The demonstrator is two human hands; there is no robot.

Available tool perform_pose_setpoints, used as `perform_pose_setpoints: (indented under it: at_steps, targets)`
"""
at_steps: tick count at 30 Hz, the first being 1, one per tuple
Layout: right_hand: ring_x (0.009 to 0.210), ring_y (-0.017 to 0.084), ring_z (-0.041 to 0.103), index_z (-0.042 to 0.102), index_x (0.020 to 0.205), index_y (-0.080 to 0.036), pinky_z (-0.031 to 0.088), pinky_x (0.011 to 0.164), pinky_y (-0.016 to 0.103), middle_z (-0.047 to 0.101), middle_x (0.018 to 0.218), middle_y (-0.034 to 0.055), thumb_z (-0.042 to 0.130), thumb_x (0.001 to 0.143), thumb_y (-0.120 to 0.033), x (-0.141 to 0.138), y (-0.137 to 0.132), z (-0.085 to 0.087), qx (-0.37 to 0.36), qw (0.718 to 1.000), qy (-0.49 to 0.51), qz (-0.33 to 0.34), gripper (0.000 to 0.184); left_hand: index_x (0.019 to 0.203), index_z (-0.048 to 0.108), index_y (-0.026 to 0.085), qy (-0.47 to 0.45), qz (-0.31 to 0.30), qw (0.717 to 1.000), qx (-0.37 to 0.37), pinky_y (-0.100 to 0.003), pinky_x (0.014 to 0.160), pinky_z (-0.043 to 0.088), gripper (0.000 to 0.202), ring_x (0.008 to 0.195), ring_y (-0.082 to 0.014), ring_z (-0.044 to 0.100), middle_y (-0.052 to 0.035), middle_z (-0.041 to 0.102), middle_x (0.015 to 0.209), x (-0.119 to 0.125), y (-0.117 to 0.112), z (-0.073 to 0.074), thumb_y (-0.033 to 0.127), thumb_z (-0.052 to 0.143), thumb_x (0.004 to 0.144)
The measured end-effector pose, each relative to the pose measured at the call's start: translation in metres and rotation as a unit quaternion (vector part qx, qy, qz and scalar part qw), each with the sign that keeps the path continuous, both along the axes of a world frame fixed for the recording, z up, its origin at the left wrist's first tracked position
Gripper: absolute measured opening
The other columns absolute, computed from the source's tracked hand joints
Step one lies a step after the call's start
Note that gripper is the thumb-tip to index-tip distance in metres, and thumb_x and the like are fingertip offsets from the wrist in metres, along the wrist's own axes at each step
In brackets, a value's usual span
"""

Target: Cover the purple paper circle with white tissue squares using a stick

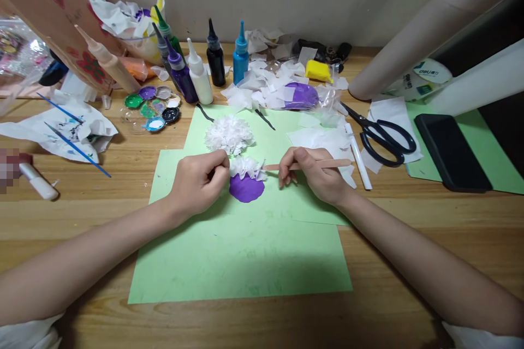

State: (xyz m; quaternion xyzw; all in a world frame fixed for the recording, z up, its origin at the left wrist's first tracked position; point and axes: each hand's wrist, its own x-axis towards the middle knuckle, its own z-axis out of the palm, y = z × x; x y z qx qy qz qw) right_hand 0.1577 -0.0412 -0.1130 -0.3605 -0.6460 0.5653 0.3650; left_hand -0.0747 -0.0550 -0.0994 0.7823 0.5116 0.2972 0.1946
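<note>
Two bare hands work over overlapping green sheets (pixel 241 262) on a wooden desk (pixel 204 327), with one purple disc (pixel 246 190) lying between them. The left hand (pixel 200 181) is curled just left of the disc; its fingertips are hidden, so whether its grip pinches anything cannot be told. The right hand (pixel 315 172), right of the disc, has its grip clamped on one flat wooden stick (pixel 339 163), its tip at one white ruffle (pixel 248 167) that covers the disc's far edge. Beyond the disc sit one fuller white pompom (pixel 229 135) and two dark strips (pixel 265 119). Well left of the disc, two blue brushes (pixel 77 150) lie on crumpled tissue; well right, one white pen (pixel 358 158), one pair of black scissors (pixel 387 139) and one dark phone (pixel 450 151). Farther beyond the disc are one paint palette (pixel 148 111), seven squeeze bottles (pixel 200 79), one purple packet (pixel 302 96), one yellow packet (pixel 318 71) and scattered white tissue scraps (pixel 262 80), with two large tubes (pixel 426 32) to the far right.
</note>
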Motion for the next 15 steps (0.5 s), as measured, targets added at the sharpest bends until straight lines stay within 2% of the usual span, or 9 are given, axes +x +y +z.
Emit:
perform_pose_setpoints:
  at_steps: [8, 15]
  targets:
    - [0.057, 0.011, 0.057, 0.059, 0.070, -0.015, 0.044, 0.054, 0.024, 0.060, 0.061, 0.0020, 0.037, 0.094, -0.045, -0.003, 0.000, 0.001, -0.003, 1.000, -0.016, 0.017, 0.045, 0.056, 0.043, 0.018, 0.007, 0.001, 1.000, -0.007, -0.022, 0.047, 0.026, 0.018, 0.043, -0.0071, 0.029, 0.0066, 0.034, 0.046, 0.000, 0.000, 0.000, 0.013, 0.038, 0.072]
    - [0.049, 0.010, 0.056, 0.057, 0.065, -0.015, 0.041, 0.048, 0.022, 0.058, 0.052, 0.0006, 0.036, 0.093, -0.048, -0.013, 0.000, 0.005, -0.032, 0.999, 0.000, -0.036, 0.048, 0.055, 0.042, 0.018, 0.013, 0.007, 1.000, -0.010, -0.021, 0.047, 0.027, 0.018, 0.043, -0.0073, 0.030, 0.0064, 0.034, 0.045, 0.002, 0.001, 0.000, 0.014, 0.037, 0.072]
